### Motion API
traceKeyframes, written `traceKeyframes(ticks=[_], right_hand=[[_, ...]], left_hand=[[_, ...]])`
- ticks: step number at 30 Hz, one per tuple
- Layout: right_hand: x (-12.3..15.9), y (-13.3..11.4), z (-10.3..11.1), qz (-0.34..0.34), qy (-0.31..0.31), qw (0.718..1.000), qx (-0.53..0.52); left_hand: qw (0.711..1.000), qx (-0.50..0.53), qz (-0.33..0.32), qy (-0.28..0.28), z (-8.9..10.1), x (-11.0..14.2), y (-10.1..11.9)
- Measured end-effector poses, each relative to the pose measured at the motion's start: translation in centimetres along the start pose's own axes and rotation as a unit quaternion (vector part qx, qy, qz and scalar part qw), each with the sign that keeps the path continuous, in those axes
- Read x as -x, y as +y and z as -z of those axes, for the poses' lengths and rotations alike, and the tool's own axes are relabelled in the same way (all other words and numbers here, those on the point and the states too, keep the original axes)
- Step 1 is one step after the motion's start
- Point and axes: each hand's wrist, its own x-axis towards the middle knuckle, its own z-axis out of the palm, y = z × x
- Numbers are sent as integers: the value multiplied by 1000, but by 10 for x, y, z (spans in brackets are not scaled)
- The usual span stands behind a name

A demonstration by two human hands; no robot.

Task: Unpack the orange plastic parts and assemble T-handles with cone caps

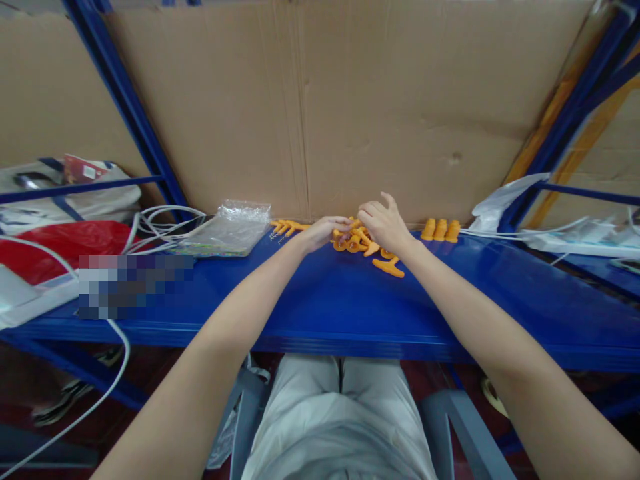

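Note:
My left hand (324,231) is closed at the left side of a pile of orange plastic parts (354,243), its fingertips pinched round an orange piece whose shape is mostly hidden. Just right of it, my right hand (383,223) bends over the same pile. Its fingers are curled and one points up; what they pinch is hidden. A T-shaped orange handle (389,268) lies in front of the pile. To the left are several orange-handled corkscrews (287,228) with dark metal spirals. Three orange bell-shaped sleeves (440,230) stand upright in a row at right.
The blue tabletop (340,307) ends at a cardboard wall (375,107). Clear plastic packaging (225,230), white cables (165,217) and a red bag (65,247) lie to the left. A white power strip (565,241) is at right. Blue posts (125,100) frame the sides.

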Motion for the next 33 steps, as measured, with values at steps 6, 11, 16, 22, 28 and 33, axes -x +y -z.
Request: traceKeyframes(ticks=[6, 11, 16, 22, 28, 33], right_hand=[[5, 4, 1, 5, -83, 996, -42], [6, 6, -1, 8, -90, 994, -59], [4, 4, 0, 2, -80, 996, -29], [1, 1, 3, -19, -46, 999, -3], [17, 32, -7, -102, -8, 995, 10], [47, 73, -12, -301, -7, 954, -12]], left_hand=[[994, -100, -20, 31, -2, -5, -10], [990, -131, -17, 52, -3, -6, -12], [994, -99, -9, 52, -4, -6, -10], [998, 4, 23, 54, -8, -5, -7], [994, 68, 73, 41, 3, -1, -3], [986, 93, 57, 130, 20, 1, -6]])
